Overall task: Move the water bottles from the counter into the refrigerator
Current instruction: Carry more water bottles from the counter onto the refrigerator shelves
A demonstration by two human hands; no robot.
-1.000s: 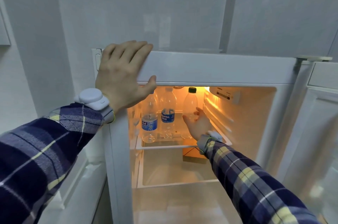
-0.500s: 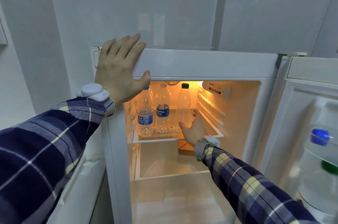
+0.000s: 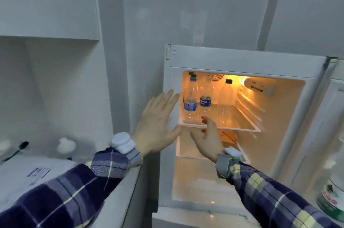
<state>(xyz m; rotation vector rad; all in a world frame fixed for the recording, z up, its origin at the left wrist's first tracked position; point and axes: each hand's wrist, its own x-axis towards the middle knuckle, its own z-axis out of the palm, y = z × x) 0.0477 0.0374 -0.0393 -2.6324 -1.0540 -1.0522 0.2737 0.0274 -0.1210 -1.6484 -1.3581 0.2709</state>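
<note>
Counter (image 3: 61,175) fills the lower left of the frame, with a small white object (image 3: 66,145) at its back. Above its right end the left hand (image 3: 158,125) hangs with its grip spread, fingers straight, holding nothing, just left of the fridge (image 3: 242,56). Centre frame, three bottles stand upright on the lit top shelf (image 3: 240,128): one with a blue cap (image 3: 190,101), a labelled one (image 3: 205,101), one with a dark cap (image 3: 226,97). The right hand (image 3: 208,138) is before the shelf's front edge, grip loosely curled and empty. The door (image 3: 335,134) stands open at right.
</note>
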